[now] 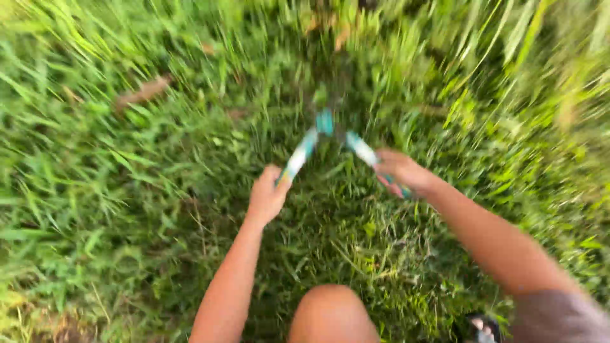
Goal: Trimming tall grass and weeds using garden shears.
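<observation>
While the picture is smeared by motion, it shows well enough that both hands work a pair of long-handled garden shears (330, 136) in thick grass (114, 190). The left hand (267, 195) is wrapped around the end of the left handle, and the right hand (401, 170) is closed over the end of the right handle, so each hand has a full, tight hold on the tool. The handles, white with teal bands, spread apart toward the person and meet at a teal pivot farther out; the blades beyond it are dark, blurred and sunk in the stems, so I cannot tell how far they stand open. The tool's long axis runs straight away from the person, tips pointing forward and down into the growth. Judging from how things lie, the patch just in front of the bare knee (332, 314) looks lower and matted, as if already cut, while tall blades stand all around and ahead, so most of the cutting seems left. A sandalled foot (483, 327) shows at the lower right.
</observation>
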